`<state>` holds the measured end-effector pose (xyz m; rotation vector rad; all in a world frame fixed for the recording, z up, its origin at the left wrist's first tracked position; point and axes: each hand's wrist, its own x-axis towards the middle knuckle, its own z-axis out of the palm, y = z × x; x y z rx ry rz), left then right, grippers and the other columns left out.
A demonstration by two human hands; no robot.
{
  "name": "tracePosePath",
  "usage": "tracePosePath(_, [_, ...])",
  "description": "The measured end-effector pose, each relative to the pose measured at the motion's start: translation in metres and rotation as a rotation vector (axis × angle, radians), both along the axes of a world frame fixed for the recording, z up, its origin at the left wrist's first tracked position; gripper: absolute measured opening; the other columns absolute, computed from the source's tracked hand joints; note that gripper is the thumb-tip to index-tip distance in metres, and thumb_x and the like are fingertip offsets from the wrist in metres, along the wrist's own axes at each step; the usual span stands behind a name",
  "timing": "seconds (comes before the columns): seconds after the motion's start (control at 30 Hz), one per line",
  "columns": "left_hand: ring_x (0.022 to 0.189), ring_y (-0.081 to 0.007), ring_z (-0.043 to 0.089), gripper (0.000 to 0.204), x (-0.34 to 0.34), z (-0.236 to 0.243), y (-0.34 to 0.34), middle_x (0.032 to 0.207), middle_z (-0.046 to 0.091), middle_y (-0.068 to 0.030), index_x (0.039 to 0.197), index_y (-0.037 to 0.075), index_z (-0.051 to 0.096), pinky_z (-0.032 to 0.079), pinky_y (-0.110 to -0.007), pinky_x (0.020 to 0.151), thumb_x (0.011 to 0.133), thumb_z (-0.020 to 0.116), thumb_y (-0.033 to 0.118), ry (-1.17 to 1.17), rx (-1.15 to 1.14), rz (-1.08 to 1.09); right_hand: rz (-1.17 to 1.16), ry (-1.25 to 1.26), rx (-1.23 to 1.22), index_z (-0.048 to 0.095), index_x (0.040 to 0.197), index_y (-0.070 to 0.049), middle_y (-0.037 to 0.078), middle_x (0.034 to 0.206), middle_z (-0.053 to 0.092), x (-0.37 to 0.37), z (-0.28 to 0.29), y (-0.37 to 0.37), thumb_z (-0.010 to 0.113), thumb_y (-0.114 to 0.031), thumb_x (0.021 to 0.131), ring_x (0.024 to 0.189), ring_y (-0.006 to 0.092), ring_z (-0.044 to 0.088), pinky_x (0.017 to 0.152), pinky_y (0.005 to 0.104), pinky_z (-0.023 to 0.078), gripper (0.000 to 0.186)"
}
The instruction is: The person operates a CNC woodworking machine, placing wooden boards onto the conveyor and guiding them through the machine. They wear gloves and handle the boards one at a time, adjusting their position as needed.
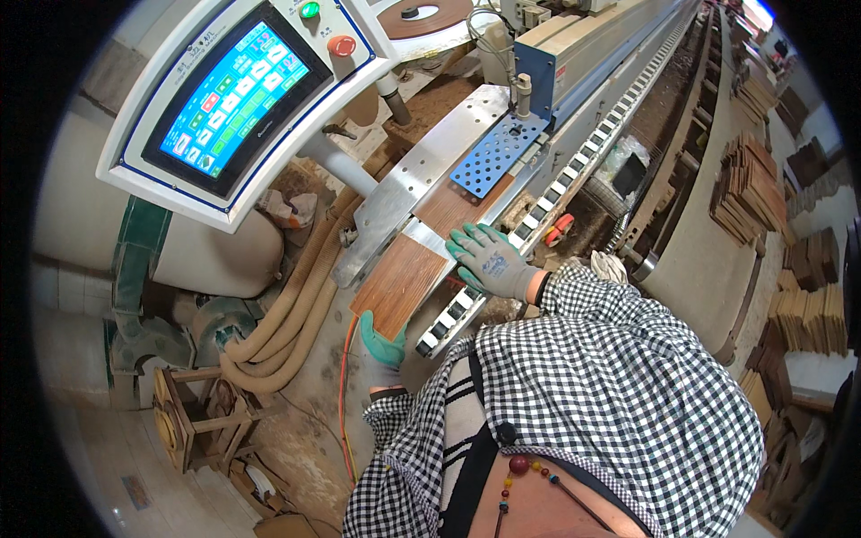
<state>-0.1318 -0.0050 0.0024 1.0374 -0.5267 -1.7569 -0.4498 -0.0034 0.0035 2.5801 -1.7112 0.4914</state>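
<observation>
My left hand, in a green-and-grey glove, grips the lower end of a brown wood-grain board on the machine's metal bed. A second board lies beyond it, partly under a blue perforated plate, with a strip of bare metal between the boards. My right hand, gloved alike, lies palm down with fingers apart at the second board's near right corner, beside the segmented feed chain. Its fingertips touch that board's edge.
A touchscreen control panel stands upper left. Ribbed hoses and a wooden frame sit below it. Edge-banding coils lie behind. A conveyor and stacks of boards run along the right.
</observation>
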Motion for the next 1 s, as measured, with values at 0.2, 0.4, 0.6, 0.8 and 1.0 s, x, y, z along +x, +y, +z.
tracePosePath(0.2, [0.126,-0.0309,0.061,0.057,0.000,0.006,0.002,0.141,0.058,-0.0161,0.149,0.006,0.045,0.055,-0.041,0.098,0.103,0.057,0.037,0.000,-0.022,-0.028,-0.020,0.036,0.017,0.050,0.149,-0.007,0.014,0.156,0.046,0.003,0.006,0.000,0.053,-0.037,0.101,0.146,0.0376,0.040,0.123,0.0507,0.029,0.057])
tracePosePath(0.4, [0.126,-0.0313,0.061,0.057,-0.001,0.003,0.000,0.142,0.058,-0.0163,0.149,0.005,0.045,0.055,-0.042,0.100,0.103,0.057,0.036,0.038,-0.023,0.006,-0.028,0.091,0.152,0.055,0.144,-0.006,0.012,0.156,0.046,0.009,0.017,-0.001,0.059,-0.034,0.098,0.136,0.0351,0.046,0.120,0.0506,0.032,0.054])
tracePosePath(0.6, [0.127,-0.0326,0.060,0.057,0.000,0.006,0.001,0.142,0.057,-0.0168,0.149,0.005,0.045,0.054,-0.043,0.102,0.102,0.058,0.035,0.005,-0.012,-0.013,-0.025,0.133,0.100,0.054,0.146,-0.005,0.013,0.156,0.046,0.009,0.019,-0.001,0.056,-0.039,0.099,0.128,0.0332,0.050,0.119,0.0481,0.032,0.058])
tracePosePath(0.8, [0.127,-0.0327,0.060,0.058,0.001,0.003,-0.001,0.143,0.057,-0.0167,0.149,0.006,0.045,0.055,-0.043,0.099,0.101,0.059,0.036,-0.063,-0.040,-0.016,-0.038,0.122,0.082,0.052,0.148,-0.005,0.012,0.156,0.046,0.010,0.012,-0.001,0.055,-0.042,0.100,0.131,0.0335,0.048,0.119,0.0499,0.031,0.060])
tracePosePath(1.0, [0.126,-0.0326,0.061,0.058,0.002,0.003,-0.002,0.143,0.057,-0.0165,0.150,0.007,0.045,0.056,-0.042,0.098,0.102,0.059,0.037,-0.092,-0.040,-0.023,-0.067,0.143,0.171,0.047,0.152,-0.006,0.013,0.160,0.040,0.008,0.017,-0.003,0.050,-0.048,0.102,0.136,0.0349,0.045,0.124,0.0508,0.025,0.066])
